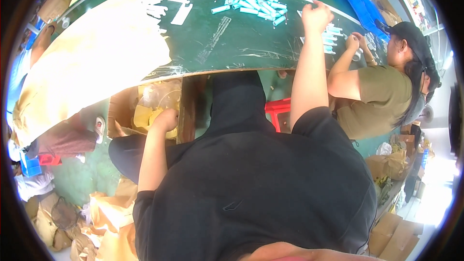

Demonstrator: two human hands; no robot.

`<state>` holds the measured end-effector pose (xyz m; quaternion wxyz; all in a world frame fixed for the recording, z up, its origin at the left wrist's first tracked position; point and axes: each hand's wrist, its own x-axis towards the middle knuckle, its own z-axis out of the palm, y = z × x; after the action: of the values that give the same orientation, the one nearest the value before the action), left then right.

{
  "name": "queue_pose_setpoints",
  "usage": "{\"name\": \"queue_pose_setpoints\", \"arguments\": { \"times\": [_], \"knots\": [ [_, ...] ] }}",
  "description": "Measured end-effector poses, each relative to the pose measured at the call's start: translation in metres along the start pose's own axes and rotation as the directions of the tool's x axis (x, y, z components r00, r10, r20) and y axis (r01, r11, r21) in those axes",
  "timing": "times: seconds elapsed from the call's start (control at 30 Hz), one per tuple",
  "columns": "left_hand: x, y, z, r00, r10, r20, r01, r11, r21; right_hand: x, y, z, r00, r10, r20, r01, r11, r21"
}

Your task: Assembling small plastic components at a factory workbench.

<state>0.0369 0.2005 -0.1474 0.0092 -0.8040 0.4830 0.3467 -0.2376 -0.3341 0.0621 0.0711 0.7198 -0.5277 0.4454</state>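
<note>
My right hand (317, 17) is stretched out over the far side of the green table (193, 50), its fingers curled. Whatever may be between them is too small to make out. To its left lies a loose heap of light-blue cylinders (253, 2). More light-blue and white pieces (331, 37) lie just right of my right forearm. Low on the left, my left hand (166, 119) is closed at the open cardboard box (121, 116) beside my leg. Yellow pieces (142, 116) lie inside that box. What the left fingers hold, if anything, is hidden.
A large sheet of brown paper (92, 58) covers the table's left end, next to white strips (181, 13). A clear ruler-like strip (215, 38) lies mid-table. Close on my right sits a co-worker (377, 89), hands over the table. A red stool (279, 111) stands underneath.
</note>
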Motion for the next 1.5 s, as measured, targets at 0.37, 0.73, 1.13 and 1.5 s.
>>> {"name": "queue_pose_setpoints", "arguments": {
  "times": [0.37, 0.73, 1.13, 1.5],
  "knots": [
    [-0.094, 0.137, -0.16, 0.768, 0.591, -0.245, -0.636, 0.663, -0.394, -0.083, -0.056, 0.008, 0.992, -0.123, -0.018, 0.113, 0.834, 0.54],
    [0.057, 0.189, -0.2, 0.696, 0.027, -0.717, 0.251, 0.927, 0.279, -0.14, -0.146, 0.015, 0.76, -0.6, 0.251, 0.251, 0.627, 0.738],
    [0.013, 0.194, -0.181, 0.521, 0.305, -0.798, -0.09, 0.948, 0.304, -0.137, -0.18, 0.023, 0.562, -0.642, 0.522, 0.454, 0.767, 0.454],
    [0.04, 0.157, -0.159, 0.477, 0.222, -0.851, -0.048, 0.973, 0.227, -0.132, -0.164, -0.041, 0.754, -0.508, 0.415, -0.134, 0.501, 0.855]
  ]
}}
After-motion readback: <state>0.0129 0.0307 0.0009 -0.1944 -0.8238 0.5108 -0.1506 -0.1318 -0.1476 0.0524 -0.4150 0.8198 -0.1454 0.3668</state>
